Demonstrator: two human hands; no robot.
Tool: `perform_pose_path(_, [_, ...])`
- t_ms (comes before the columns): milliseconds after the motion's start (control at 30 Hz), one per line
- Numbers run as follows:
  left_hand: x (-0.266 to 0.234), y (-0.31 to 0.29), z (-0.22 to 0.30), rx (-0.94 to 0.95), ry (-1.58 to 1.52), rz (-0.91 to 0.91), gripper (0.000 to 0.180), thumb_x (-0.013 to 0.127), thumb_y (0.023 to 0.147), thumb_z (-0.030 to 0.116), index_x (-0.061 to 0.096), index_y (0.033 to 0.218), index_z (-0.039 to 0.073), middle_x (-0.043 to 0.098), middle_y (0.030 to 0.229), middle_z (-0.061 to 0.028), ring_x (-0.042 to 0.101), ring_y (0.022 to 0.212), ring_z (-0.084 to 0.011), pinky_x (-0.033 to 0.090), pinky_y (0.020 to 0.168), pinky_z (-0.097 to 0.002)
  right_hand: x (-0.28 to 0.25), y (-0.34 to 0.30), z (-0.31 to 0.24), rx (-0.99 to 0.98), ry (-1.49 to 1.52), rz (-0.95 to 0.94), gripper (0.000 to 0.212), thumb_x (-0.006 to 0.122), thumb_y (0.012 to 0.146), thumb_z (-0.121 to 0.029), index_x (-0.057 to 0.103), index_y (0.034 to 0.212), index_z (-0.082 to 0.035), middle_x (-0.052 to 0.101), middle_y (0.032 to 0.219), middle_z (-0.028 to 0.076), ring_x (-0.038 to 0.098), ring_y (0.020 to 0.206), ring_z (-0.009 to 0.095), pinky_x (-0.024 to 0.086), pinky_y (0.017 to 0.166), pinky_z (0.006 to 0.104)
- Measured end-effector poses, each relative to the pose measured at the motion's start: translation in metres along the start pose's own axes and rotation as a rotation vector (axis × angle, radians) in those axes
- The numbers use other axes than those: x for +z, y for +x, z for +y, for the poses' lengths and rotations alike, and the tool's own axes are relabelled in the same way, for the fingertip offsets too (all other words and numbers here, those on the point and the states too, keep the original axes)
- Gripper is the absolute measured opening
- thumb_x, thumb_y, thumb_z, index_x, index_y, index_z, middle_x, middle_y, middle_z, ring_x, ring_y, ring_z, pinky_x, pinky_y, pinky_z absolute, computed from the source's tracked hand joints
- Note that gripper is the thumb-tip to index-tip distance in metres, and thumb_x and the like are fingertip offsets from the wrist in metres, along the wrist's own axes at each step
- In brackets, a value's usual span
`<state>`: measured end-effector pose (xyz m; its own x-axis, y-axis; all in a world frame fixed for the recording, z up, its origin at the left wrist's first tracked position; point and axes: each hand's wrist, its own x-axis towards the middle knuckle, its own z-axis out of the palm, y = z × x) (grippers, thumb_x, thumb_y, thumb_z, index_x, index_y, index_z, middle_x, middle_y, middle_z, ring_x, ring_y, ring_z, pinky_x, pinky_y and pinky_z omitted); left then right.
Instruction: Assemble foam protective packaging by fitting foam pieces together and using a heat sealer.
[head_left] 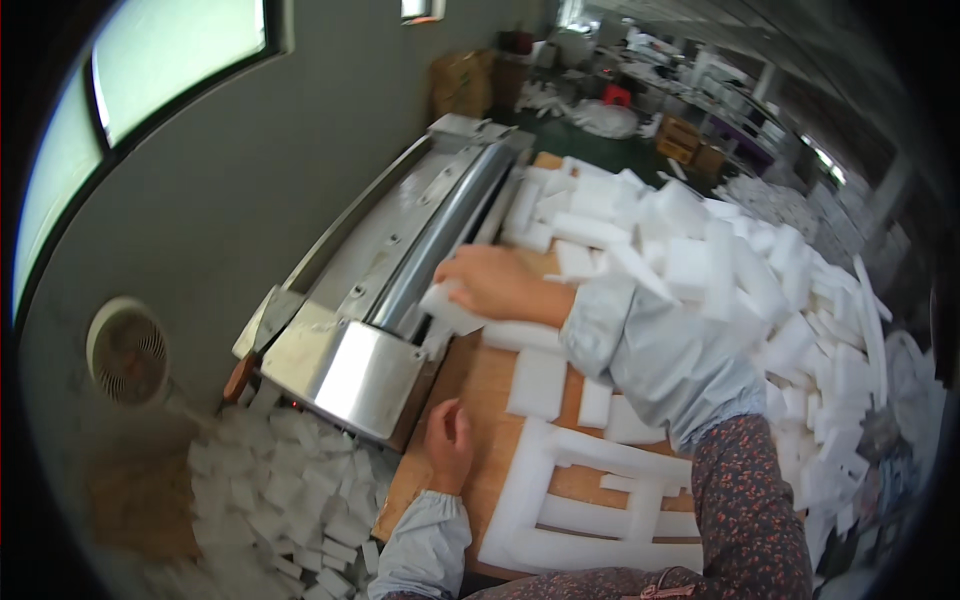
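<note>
A plain grey wall [350, 70] runs along the left of a brown wooden tabletop [405, 490]. Nearest, the left hand [448, 447] has its fingers curled loosely inward; whether they hold anything cannot be told. To its right lies a flat white foam frame with crossbars [520, 490]. Farther on, the right hand [498, 285] grasps a small white foam block [453, 313] between thumb and fingers, close beside a silver metal machine [370, 270] with a long grey roller [440, 240]. The block is probably very light, soft and springy, hardly slippery, but easily dented or torn at its corners. A gentle pinch across its sides, at the end away from the roller, should serve best. Beyond spreads a jumbled heap of white foam pieces [690, 255]; brown cardboard boxes [680, 138] stand farthest off.
</note>
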<state>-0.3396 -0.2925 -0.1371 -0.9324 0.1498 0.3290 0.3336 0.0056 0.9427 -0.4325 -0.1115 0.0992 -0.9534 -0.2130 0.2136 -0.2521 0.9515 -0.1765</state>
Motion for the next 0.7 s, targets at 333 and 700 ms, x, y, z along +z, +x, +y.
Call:
perform_pose_path(333, [-0.009,0.004,0.085,-0.574,-0.890,-0.201,0.023,0.056,0.101,0.028,0.049,0.109,0.008,0.059,0.102,-0.0035,0.060,0.082,-0.0080,0.050,0.067,-0.0221,0.029,-0.190,-0.087,-0.336,-0.241,0.370,0.034,0.064,0.079,-0.017,0.059,0.111,-0.007,0.053,0.086,0.002,0.057,0.080,0.017,0.048,0.063,0.0297])
perform_pose_path(700, [-0.040,0.002,0.158,-0.156,-0.164,-0.307,0.031,0.061,0.096,0.011,0.049,0.123,0.000,0.060,0.113,-0.0083,0.059,0.099,-0.0133,0.048,0.087,-0.0279,0.019,-0.275,-0.027,0.272,0.212,0.064,0.046,0.068,0.088,-0.025,0.055,0.124,0.001,0.063,0.114,0.020,0.060,0.105,0.040,0.048,0.089,0.0467])
